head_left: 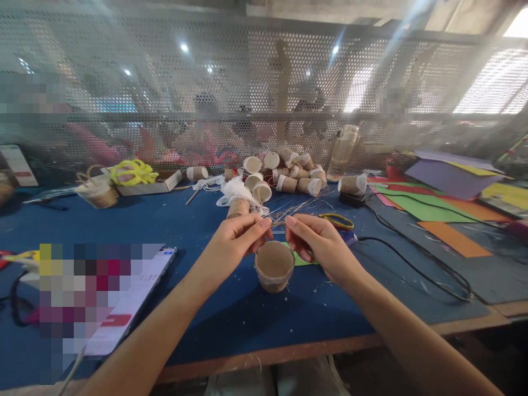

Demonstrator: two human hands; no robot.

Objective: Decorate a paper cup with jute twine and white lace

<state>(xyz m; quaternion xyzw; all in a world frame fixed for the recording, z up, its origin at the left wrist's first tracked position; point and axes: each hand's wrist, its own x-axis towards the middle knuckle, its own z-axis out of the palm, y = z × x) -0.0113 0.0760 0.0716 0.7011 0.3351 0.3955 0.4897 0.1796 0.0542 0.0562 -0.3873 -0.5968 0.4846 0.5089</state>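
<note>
Both hands are raised over the middle of the table with fingertips pinched, a small gap apart. A thin brown strand of twine [279, 223] runs between them. My left hand [235, 239] closes thumb and fingers on one end. The other end sits in the pinch of my right hand [319, 239]. Just below them, a brown paper cup [274, 278] stands upright with its mouth facing me and a pale band round its rim. Behind my left hand is a twine-wrapped roll [238, 208] with white netting [237, 190] on top.
Several twine-wrapped cups [297, 176] lie heaped at the back, near a clear bottle [344, 151]. Yellow-handled scissors [340, 221] and black cables [412, 264] are right of my hands. Coloured paper sheets [437, 206] spread far right. A tablet-like screen [136, 308] lies left.
</note>
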